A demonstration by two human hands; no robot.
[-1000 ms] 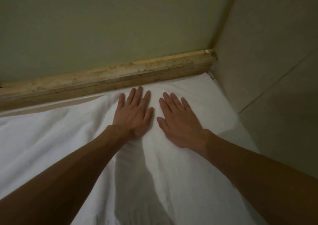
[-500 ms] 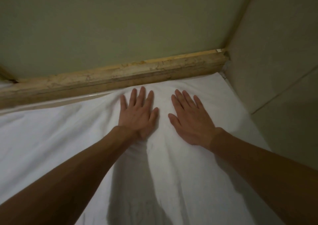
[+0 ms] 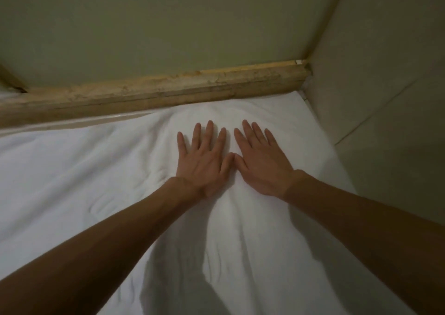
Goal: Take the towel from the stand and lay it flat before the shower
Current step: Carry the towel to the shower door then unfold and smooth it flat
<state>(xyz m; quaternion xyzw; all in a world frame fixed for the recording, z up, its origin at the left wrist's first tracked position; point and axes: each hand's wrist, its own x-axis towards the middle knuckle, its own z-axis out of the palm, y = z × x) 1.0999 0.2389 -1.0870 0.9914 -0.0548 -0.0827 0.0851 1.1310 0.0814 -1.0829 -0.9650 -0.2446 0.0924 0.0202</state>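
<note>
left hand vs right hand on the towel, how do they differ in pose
The left hand lies nearer the towel's middle; the right hand lies nearer the side wall. The left hand's fingers point straight toward the stone curb; the right hand's fingers angle up and to the left. Both lie flat, palms down, fingers spread, with thumb tips nearly touching.

1 towel [image 3: 72, 182], 2 hands: left hand [image 3: 204, 165], right hand [image 3: 262, 167]; 1 sill [image 3: 156, 93].

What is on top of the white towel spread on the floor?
Both bare hands lie flat on the white towel, palms down, fingers spread: left hand, right hand, thumbs nearly touching. Nothing else sits on it. The floor beneath is covered and cannot be seen.
</note>
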